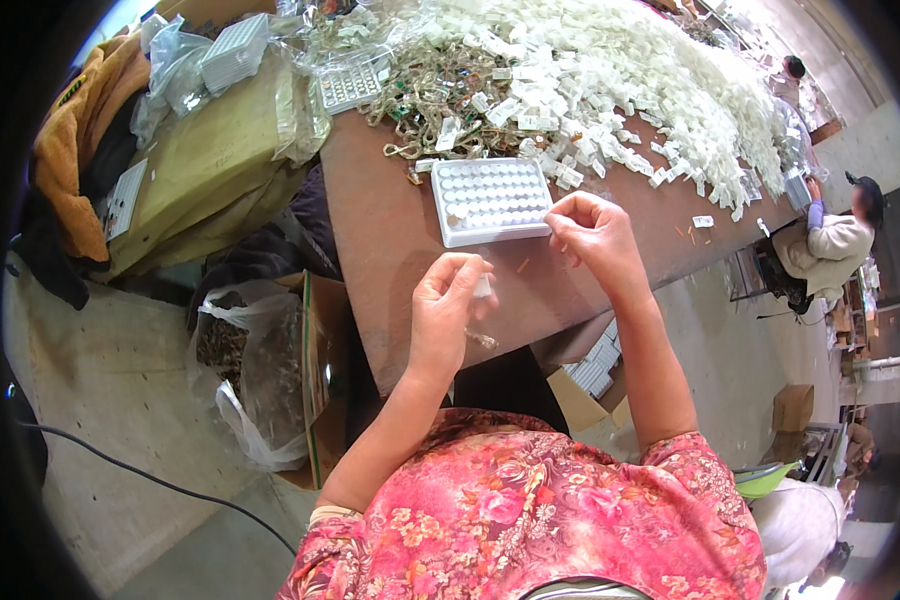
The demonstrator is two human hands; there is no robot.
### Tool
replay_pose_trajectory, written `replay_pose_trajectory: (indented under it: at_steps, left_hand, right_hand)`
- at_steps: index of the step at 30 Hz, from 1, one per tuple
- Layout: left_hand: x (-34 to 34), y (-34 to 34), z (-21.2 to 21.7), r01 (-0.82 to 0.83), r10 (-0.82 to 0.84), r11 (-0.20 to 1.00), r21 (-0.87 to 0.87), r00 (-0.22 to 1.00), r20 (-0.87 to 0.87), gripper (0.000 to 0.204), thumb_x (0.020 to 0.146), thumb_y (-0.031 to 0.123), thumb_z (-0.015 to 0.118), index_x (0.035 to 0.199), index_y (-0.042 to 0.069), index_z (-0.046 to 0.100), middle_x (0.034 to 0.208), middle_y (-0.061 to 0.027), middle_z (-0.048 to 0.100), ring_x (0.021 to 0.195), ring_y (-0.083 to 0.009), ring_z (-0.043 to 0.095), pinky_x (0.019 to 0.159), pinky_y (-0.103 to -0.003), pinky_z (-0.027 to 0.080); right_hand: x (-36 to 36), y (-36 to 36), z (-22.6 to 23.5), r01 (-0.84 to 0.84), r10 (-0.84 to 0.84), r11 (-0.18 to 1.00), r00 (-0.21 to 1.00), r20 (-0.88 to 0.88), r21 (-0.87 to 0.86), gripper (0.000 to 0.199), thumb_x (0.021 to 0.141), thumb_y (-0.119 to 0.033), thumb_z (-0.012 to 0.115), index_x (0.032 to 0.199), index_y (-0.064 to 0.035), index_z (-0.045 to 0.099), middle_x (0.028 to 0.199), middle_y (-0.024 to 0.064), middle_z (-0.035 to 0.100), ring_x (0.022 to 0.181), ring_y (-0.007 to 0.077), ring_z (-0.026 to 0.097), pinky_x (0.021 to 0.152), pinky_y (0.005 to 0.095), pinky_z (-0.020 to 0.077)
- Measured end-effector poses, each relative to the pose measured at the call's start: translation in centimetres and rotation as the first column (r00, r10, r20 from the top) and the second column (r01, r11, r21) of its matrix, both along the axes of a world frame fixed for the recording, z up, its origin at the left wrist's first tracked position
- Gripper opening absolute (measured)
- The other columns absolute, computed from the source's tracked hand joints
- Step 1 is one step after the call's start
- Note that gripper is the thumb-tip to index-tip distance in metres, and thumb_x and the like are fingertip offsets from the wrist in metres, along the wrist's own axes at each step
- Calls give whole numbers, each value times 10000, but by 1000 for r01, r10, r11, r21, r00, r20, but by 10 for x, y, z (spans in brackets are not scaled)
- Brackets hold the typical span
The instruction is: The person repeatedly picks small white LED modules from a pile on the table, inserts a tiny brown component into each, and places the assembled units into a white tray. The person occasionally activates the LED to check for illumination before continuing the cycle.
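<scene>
While the left hand [444,300] pinches a blurred white tag [483,287] over the brown table [385,260], the right hand [602,238] curls beside a white tray [495,238], its grip unclear. The tray's long axis runs left to right.

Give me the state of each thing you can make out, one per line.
Left hand: pinching a small white piece
Right hand: fingers bent by the tray's right end; grip unclear
White tray: flat on the table
White pieces: heaped loosely
Brown cords: tangled
Plastic bag: open, brown contents showing
Cardboard box: open, white trays inside
</scene>
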State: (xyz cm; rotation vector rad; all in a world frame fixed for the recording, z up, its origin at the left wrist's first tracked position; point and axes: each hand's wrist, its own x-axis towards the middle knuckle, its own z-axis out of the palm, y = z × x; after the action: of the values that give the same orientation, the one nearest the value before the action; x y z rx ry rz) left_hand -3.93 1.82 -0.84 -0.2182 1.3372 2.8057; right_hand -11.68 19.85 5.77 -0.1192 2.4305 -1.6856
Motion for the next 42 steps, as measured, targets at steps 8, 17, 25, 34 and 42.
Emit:
replay_pose_trajectory:
  at_steps: [8,17,25,34,42]
  left_hand:
    - [0,-1,-2,36,-36,999,20,999,-32,159,969,190,575,951,39,624,860,-10,620,677,-76,575,577,-191,427]
    - [2,0,3,58,-58,998,-18,998,7,144,974,165,561,947,36,620,829,-30,617,667,-86,563,578,-196,404]
    - [6,6,3,68,-79,981,-182,995,-55,133,952,146,601,936,22,645,786,12,585,646,-72,556,582,-192,418]
    - [7,0,6,237,-228,924,300,971,-67,294,982,133,530,1220,-40,536,1145,-95,617,969,-160,630,895,-287,519]
    - [7,-4,-4,209,-220,885,416,975,-22,251,957,132,578,1168,-4,568,1035,-81,640,905,-175,645,824,-274,535]
  right_hand:
    - [16,18,-22,-124,68,952,977,203,279,104,822,-108,631,821,-6,652,664,10,616,581,55,553,481,208,435]
    - [24,10,-9,20,48,812,994,-101,584,166,818,-163,692,869,-7,672,721,122,672,642,158,635,629,286,505]
    - [39,-20,10,-255,258,965,965,38,-68,89,880,-81,656,904,4,661,779,-20,626,707,31,547,645,202,467]
    - [35,-21,1,-186,172,980,971,-164,-75,52,839,-50,665,849,1,668,757,0,631,678,66,566,627,232,483]
    - [40,-22,-2,-176,311,937,817,-486,302,62,790,25,667,835,-4,635,788,76,622,713,194,616,648,290,505]
